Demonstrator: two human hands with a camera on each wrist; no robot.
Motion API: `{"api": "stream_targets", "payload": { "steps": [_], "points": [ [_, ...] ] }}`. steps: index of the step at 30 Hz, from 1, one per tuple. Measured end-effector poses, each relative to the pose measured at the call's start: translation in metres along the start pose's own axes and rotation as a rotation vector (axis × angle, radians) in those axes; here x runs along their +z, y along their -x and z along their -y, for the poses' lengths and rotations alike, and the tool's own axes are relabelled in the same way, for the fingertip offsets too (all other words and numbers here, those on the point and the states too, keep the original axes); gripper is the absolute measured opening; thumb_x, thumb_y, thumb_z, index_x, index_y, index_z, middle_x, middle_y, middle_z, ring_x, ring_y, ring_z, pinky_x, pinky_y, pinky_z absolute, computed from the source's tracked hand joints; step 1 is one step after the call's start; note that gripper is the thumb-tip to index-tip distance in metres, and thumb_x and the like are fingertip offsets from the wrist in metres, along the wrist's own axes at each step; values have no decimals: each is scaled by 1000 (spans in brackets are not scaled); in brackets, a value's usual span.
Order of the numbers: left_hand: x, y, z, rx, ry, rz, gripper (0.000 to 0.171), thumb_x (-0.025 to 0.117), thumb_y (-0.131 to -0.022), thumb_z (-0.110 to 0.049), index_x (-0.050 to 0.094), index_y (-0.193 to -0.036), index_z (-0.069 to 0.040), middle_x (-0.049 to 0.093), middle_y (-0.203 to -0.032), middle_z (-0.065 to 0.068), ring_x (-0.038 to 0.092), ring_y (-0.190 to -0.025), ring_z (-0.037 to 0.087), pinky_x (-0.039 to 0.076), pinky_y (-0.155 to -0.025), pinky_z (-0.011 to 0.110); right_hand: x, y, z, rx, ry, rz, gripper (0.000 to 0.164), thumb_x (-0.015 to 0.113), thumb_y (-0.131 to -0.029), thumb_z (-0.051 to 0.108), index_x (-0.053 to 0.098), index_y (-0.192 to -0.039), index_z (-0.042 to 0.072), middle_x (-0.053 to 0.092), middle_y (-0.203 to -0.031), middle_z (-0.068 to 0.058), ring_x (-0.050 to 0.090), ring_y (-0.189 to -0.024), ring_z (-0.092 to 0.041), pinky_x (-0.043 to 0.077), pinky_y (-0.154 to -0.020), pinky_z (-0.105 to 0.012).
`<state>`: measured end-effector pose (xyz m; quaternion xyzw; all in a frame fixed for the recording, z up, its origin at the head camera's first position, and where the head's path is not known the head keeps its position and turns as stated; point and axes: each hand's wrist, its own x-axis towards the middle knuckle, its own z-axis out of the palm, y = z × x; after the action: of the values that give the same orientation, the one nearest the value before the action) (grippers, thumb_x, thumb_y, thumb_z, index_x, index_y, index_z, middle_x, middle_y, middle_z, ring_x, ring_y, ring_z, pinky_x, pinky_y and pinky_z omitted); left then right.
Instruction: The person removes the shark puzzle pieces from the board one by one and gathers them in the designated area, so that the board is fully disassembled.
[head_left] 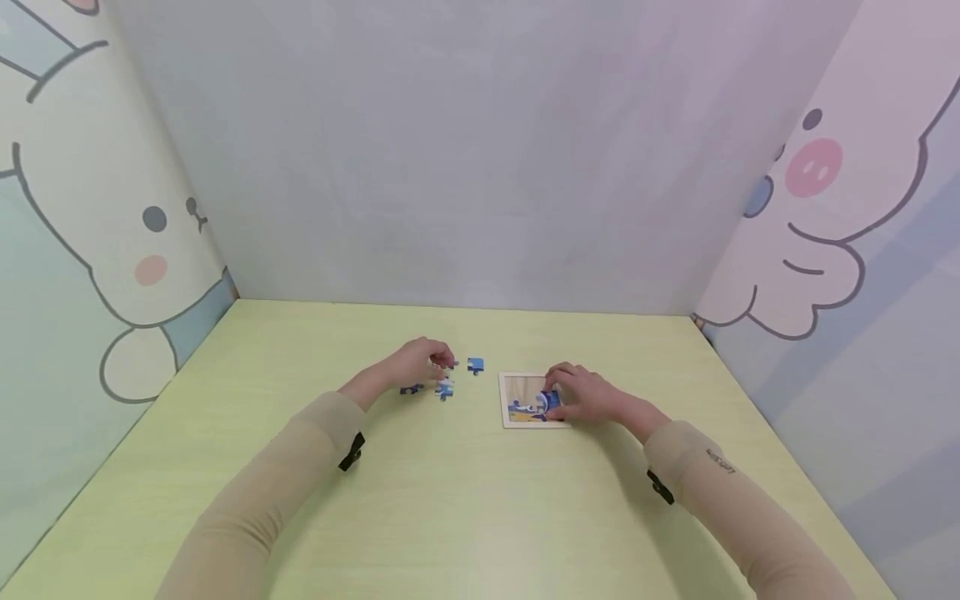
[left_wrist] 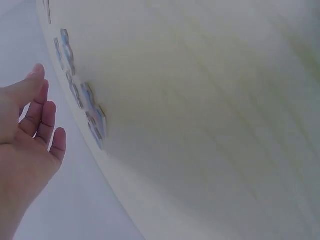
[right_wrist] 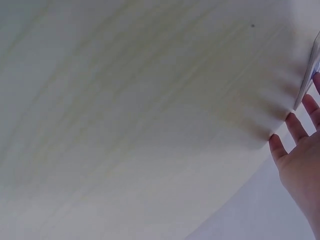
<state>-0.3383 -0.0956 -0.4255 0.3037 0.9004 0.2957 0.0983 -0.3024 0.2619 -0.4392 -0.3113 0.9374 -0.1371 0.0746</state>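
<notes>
My left hand [head_left: 422, 361] hovers over loose jigsaw pieces, fingers loosely bent. In the left wrist view, its thumb and fingertips are apart with nothing between them. Beneath and beside it lie a dark blue piece [head_left: 411, 389] and a light blue and white piece [head_left: 445, 389]. Another blue piece [head_left: 476, 365] lies farther right. My right hand [head_left: 588, 393] rests at the right side of a pale-framed puzzle board [head_left: 503, 402], thumb and fingers spread around a dark blue piece [head_left: 553, 401] inside it. The right wrist view shows fingertips [right_wrist: 290, 117] touching the table and board edge.
Both hands work over a pale yellow-green table [head_left: 450, 500]. A grey wall [head_left: 480, 167] stands behind it, with cartoon-printed panels on both sides. Joined pieces [head_left: 528, 410] fill the board's lower part; its upper part shows bare wood-coloured backing.
</notes>
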Motion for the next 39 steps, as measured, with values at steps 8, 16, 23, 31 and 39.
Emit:
{"api": "stream_targets", "payload": {
  "steps": [8, 16, 23, 31, 39],
  "points": [
    [4, -12, -23, 51, 28, 0, 24, 66, -88, -10, 62, -112, -4, 64, -109, 10, 57, -104, 22, 46, -94, 39, -9, 1, -4, -42, -53, 56, 41, 71, -83, 38, 57, -117, 19, 44, -138, -11, 40, -127, -37, 30, -101, -62],
    [16, -29, -47, 112, 68, -1, 23, 63, -90, -11, 62, -111, -1, 64, -107, 11, 56, -105, 26, 43, -96, 45, -4, 2, -12, -69, -43, 13, 49, 73, -80, 38, 55, -120, 18, 43, -140, -13, 37, -130, -38, 28, -104, -60],
    [32, -44, -70, 156, 9, -12, 23, 65, -90, -15, 64, -110, -4, 65, -109, 10, 56, -109, 28, 38, -98, 45, 0, 6, -13, 13, -27, -38, 65, 72, -78, 49, 50, -129, 15, 39, -144, -15, 34, -133, -38, 28, -106, -56],
    [58, -58, -90, 97, -56, 7, 22, 66, -89, -24, 66, -111, -19, 64, -109, -6, 49, -110, 18, 31, -100, 48, 3, 10, -17, 63, -2, -71, 82, 68, -76, 59, 44, -137, 11, 39, -144, -17, 35, -132, -41, 30, -101, -63],
    [77, -68, -100, 28, -102, 56, 29, 69, -86, -29, 65, -115, -26, 61, -113, -9, 46, -110, 15, 29, -101, 45, 5, 11, -19, 78, 9, -55, 83, 66, -78, 59, 42, -140, 11, 37, -147, -17, 32, -134, -40, 28, -101, -64]
  ]
}}
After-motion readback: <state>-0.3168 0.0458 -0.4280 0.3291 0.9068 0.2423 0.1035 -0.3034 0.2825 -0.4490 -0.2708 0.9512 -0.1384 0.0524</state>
